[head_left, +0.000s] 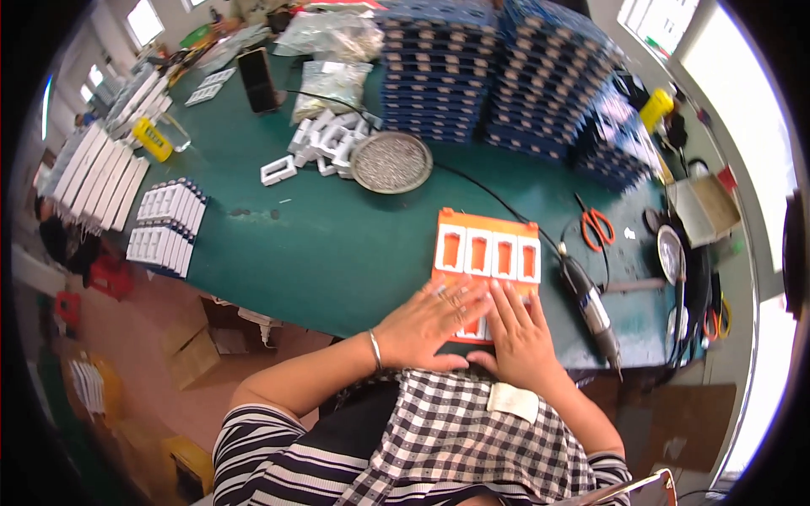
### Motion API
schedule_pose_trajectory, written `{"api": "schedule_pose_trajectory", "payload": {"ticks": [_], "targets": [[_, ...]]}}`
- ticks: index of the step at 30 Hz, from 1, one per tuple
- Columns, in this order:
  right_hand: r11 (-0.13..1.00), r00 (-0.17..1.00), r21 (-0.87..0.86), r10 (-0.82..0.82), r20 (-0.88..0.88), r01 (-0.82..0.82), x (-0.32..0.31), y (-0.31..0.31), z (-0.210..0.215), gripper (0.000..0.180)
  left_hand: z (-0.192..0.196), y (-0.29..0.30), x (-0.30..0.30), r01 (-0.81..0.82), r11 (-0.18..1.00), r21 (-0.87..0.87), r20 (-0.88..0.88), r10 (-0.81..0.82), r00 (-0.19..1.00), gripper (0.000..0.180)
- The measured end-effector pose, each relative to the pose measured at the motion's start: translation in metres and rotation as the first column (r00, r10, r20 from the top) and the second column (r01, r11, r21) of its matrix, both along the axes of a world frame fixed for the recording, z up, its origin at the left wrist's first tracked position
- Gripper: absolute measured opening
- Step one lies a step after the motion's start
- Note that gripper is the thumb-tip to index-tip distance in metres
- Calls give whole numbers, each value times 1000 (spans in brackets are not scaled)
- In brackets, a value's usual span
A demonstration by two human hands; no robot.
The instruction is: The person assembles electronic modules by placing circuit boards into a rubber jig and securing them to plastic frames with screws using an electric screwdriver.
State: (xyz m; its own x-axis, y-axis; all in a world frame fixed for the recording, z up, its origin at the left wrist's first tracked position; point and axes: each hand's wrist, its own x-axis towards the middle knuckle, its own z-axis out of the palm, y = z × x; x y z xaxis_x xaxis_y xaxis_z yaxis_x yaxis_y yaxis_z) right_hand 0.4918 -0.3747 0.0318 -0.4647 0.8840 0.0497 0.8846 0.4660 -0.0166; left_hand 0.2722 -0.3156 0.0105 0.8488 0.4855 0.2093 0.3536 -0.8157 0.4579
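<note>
An orange tray [445, 216] lies on the table just in front of me, with a row of white rectangular frames [478, 252] set in its far half. Over its near half rest my left hand [432, 319], which wears rings and a bracelet, and my right hand [521, 339]. Both hands lie flat with fingers stretched out, their fingertips almost meeting. More white frames show in part beneath and between them; the rest of the near row is hidden. Neither hand grips anything. Close to the tray's right side lies an electric screwdriver [588, 305] on its cord.
A round dish of small metal pieces [391, 163] stands beyond the tray, beside a heap of white frames [329, 142]. Tall stacks of blue trays [439, 76] fill the back. Orange-handled scissors [597, 229] lie right. At left are stacked white parts [164, 223], a yellow bottle [152, 139] and a phone [256, 80].
</note>
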Motion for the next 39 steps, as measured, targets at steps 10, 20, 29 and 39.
{"api": "schedule_pose_trajectory", "payload": {"ticks": [10,20,29,39], "targets": [[997,994,-4,81,69,-81,9,13,-13,97,-15,10,-4,123,992,-6,-105,-123,987,73],[988,983,-157,-17,-184,-13,15,35,12,82,26,117,-136,-698,716,28,351,646,677,55],[981,974,-172,47,-224,-87,0,48,25,72,0,205,-206,-820,384,-425,412,888,202,52],[998,961,2,-67,-267,70,39,68,69,65,9,213,-155,-772,635,14,391,708,589,55]]}}
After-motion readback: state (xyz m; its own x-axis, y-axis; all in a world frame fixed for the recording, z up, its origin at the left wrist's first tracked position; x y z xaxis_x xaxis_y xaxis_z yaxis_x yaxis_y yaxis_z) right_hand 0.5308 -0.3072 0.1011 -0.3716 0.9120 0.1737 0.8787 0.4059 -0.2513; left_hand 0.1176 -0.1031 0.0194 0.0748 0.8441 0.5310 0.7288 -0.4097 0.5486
